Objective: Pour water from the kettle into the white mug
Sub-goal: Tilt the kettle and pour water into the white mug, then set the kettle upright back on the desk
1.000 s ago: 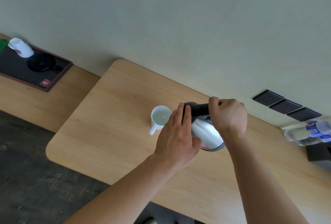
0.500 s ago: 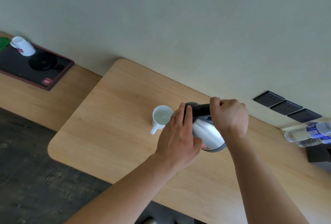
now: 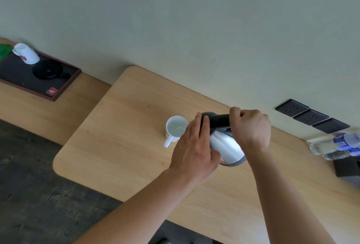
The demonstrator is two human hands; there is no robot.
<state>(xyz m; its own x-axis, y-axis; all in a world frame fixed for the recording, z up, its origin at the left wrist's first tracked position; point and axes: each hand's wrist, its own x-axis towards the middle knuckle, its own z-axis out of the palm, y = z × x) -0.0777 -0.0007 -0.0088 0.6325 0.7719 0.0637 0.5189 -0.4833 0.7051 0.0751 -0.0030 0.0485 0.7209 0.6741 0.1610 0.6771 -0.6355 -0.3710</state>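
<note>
1. Kettle (image 3: 226,146) tilted over white mug (image 3: 176,128) on table (image 3: 120,136); right hand (image 3: 251,126) fist-closed on handle, left hand (image 3: 194,152) fingers flat against lid.
2. Mug looks nearly full; pour likely finishing, righting kettle remains.

no text i can read | kettle (image 3: 226,147): red mark low on the steel, too blurred | second mug (image 3: 26,53) on tray (image 3: 64,85): red print, illegible | red badge (image 3: 51,91) on tray: characters too small | water bottles (image 3: 335,145): blue labels, blurred
</note>
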